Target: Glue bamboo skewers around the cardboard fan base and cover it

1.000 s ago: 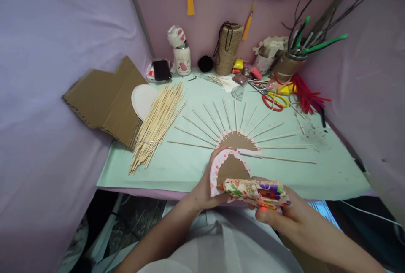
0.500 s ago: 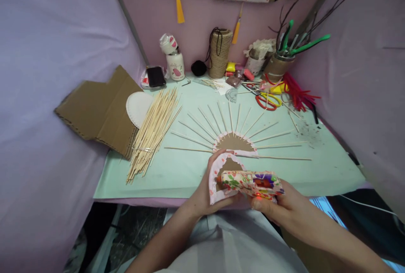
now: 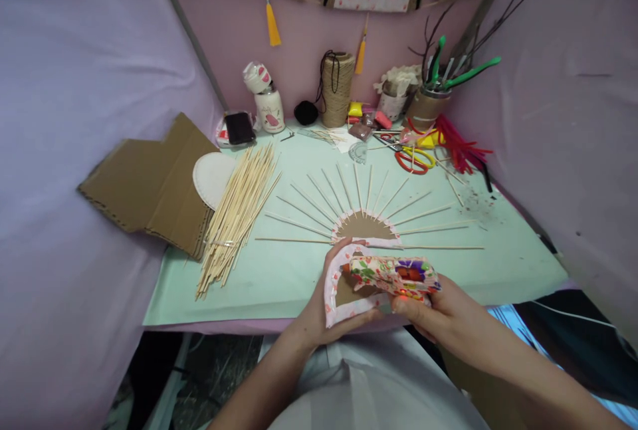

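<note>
My left hand (image 3: 319, 307) grips a half-round cardboard piece (image 3: 333, 297) by its curved side, its rim covered in white cloth with pink spots. In my right hand (image 3: 433, 307) is a glue gun (image 3: 386, 274) wrapped in flowered paper, a red light glowing near its handle. The gun's nozzle points left, over the cloth rim of the piece; whether it touches cannot be told. Just beyond, on the table, lies a second half-round cardboard piece (image 3: 366, 227), with several thin wooden sticks (image 3: 319, 194) fanned out from its curved edge.
A bundle of wooden sticks (image 3: 236, 217) lies left, by folded cardboard (image 3: 154, 191) and a white disc (image 3: 213, 179). Along the back stand a white bottle (image 3: 270, 111), a twine spool (image 3: 336, 91) and a can of pliers and twigs (image 3: 426, 107). Scissors (image 3: 413, 161) lie at right.
The glue gun's nozzle has shifted slightly up along the cloth rim of the held piece. The whole view has moved a little. Both hands keep their holds.
</note>
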`<state>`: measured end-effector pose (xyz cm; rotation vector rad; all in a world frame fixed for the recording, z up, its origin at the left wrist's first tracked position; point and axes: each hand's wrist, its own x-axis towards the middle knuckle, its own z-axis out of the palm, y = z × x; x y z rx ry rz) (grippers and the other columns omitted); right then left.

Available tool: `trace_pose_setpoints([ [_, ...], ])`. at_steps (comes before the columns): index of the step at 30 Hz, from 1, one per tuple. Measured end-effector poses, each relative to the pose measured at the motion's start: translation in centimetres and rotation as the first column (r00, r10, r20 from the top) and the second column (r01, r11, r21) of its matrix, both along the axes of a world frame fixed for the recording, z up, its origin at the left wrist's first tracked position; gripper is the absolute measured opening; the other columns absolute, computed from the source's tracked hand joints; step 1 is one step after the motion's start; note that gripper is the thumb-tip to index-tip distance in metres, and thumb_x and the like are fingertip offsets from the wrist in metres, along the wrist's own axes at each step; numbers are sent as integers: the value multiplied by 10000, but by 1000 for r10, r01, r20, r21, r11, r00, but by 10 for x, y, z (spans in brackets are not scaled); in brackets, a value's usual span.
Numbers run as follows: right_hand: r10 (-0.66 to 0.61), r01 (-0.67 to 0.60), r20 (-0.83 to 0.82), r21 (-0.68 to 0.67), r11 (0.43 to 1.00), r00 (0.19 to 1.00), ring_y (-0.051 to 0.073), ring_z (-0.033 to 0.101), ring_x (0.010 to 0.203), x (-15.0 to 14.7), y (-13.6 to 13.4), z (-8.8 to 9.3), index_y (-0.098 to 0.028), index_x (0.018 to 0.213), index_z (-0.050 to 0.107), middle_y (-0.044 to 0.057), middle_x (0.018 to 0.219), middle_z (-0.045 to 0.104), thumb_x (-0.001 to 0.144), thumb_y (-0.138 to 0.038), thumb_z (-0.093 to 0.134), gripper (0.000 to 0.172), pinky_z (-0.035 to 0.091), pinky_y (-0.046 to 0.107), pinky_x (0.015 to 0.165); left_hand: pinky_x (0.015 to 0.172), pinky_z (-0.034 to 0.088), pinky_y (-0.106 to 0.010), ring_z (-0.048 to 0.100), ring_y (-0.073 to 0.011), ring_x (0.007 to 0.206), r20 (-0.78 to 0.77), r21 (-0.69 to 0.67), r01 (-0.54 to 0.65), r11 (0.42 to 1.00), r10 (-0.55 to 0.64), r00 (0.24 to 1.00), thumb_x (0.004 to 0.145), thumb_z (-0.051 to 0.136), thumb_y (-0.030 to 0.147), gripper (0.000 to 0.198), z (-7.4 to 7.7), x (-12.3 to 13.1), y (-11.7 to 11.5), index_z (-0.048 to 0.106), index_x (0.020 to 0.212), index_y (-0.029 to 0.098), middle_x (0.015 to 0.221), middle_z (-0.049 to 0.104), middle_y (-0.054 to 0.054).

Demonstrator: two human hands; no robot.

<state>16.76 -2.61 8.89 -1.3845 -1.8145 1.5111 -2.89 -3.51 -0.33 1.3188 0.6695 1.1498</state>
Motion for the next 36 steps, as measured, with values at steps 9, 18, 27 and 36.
trace_pose_setpoints([
  [9, -79, 80, 14, -31, 996, 997, 163, 463, 519, 2, 2, -3, -224, 709, 599, -41, 476, 424, 834, -649, 556, 444, 460, 283, 537, 1166, 337, -456, 400, -316, 1394, -5, 84, -6, 996, 7, 1000, 710, 833, 218, 1014, 4, 1, 3, 209, 1501, 326, 1530, 372, -119],
  [18, -95, 96, 17, -60, 994, 995, 149, 444, 494, 8, 3, 0, -219, 763, 593, -53, 476, 420, 804, -690, 578, 473, 468, 282, 532, 1197, 307, -500, 368, -304, 1424, -94, -35, 6, 999, -9, 995, 749, 804, 269, 1004, 7, -4, -3, 177, 1529, 344, 1567, 339, -92],
  [27, -75, 77, 74, -13, 997, 994, 140, 417, 449, 10, 6, -2, -219, 761, 620, -50, 457, 418, 836, -656, 549, 449, 414, 262, 442, 1199, 306, -512, 351, -302, 1436, -106, -42, -7, 999, 2, 994, 731, 815, 273, 1020, 5, -3, -3, 182, 1524, 372, 1569, 340, -71],
  [36, -75, 73, 121, 23, 997, 990, 154, 457, 515, 11, 11, 3, -221, 719, 592, -39, 505, 457, 844, -531, 555, 336, 408, 251, 481, 1199, 295, -530, 346, -315, 1435, -108, -30, -42, 999, 39, 993, 732, 813, 305, 995, 2, -3, -4, 204, 1516, 374, 1565, 341, -73],
])
